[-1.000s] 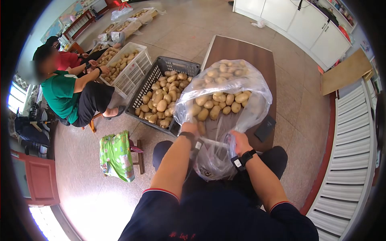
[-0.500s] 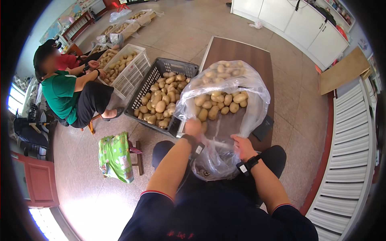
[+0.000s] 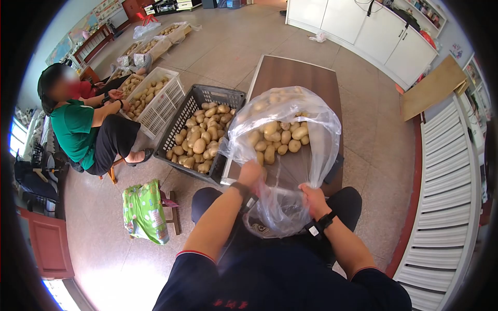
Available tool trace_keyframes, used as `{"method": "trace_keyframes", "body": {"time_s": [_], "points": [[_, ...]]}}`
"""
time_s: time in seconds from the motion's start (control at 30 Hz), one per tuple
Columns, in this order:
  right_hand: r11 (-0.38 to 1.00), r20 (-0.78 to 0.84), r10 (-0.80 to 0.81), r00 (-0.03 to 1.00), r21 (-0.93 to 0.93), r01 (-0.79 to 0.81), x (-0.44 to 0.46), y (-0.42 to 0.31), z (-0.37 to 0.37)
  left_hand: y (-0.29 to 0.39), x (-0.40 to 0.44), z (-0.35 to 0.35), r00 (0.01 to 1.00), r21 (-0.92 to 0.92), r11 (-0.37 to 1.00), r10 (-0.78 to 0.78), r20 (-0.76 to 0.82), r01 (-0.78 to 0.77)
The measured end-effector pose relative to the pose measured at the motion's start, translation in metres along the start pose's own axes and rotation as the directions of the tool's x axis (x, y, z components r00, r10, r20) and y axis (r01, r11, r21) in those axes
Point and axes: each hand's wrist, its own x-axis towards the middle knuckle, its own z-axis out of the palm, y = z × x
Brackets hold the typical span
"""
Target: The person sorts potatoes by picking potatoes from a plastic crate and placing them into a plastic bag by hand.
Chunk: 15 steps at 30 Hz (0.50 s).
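A large clear plastic bag lies on its side on the brown table, its mouth facing me. Inside are potatoes, heaped toward the far end. My left hand is closed on the left side of the bag's mouth, slightly blurred. On the right, my right hand grips the opposite edge, fingers wrapped round the film. The loose front part of the bag hangs between my hands over my lap. What the fingertips pinch is partly hidden.
Left of the table stands a black crate of potatoes. Beyond it, a person in a green shirt sits by a white crate of potatoes. A green bag lies on a small stool. A white radiator lines the right wall.
The whole view has shifted a little left and down. My left hand has moved slightly right relative to the table, along with the bag's edge. Both hands stay on the bag.
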Motion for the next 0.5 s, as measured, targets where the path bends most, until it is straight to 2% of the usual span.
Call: {"method": "trace_keyframes", "body": {"time_s": [0.03, 0.13, 0.2, 0.3, 0.33, 0.4, 0.43, 0.47, 0.5], "points": [[1.000, -0.001, 0.000, 1.000, 0.000, 0.000, -0.002, 0.006, -0.001, 0.003, 0.000, -0.002, 0.999, -0.054, 0.998, -0.026, 0.030, 0.028], [0.998, -0.036, 0.062, 0.997, -0.022, -0.063, -0.011, 0.024, -0.001, 0.007, -0.004, -0.004, 0.986, 0.005, 0.998, -0.067, 0.152, 0.067], [0.995, 0.039, 0.092, 0.995, 0.029, -0.093, -0.018, 0.036, 0.003, 0.009, -0.002, -0.001, 0.967, -0.074, 0.971, -0.215, 0.139, 0.227], [0.990, 0.023, 0.127, 0.992, 0.064, -0.128, -0.021, 0.045, 0.005, 0.009, -0.004, 0.000, 0.961, -0.089, 0.959, -0.260, 0.091, 0.268], [0.989, 0.023, 0.129, 0.991, 0.064, -0.130, -0.022, 0.044, 0.006, -0.005, -0.003, 0.008, 0.961, -0.089, 0.959, -0.262, 0.092, 0.270], [0.986, -0.014, 0.141, 0.990, 0.093, -0.139, -0.022, 0.042, 0.004, -0.030, 0.002, 0.022, 0.970, 0.109, 0.988, -0.127, 0.208, 0.106], [0.986, -0.015, 0.141, 0.990, 0.092, -0.139, -0.018, 0.045, 0.000, -0.012, -0.002, 0.008, 0.970, 0.109, 0.988, -0.127, 0.208, 0.106], [0.993, -0.102, 0.107, 0.989, 0.065, -0.100, -0.013, 0.047, -0.003, 0.008, -0.007, -0.006, 0.950, -0.030, 0.972, -0.222, 0.217, 0.234], [0.998, -0.187, 0.067, 0.980, 0.033, -0.062, -0.008, 0.048, -0.006, 0.018, -0.009, -0.014, 0.937, -0.100, 0.950, -0.267, 0.227, 0.295]]}}
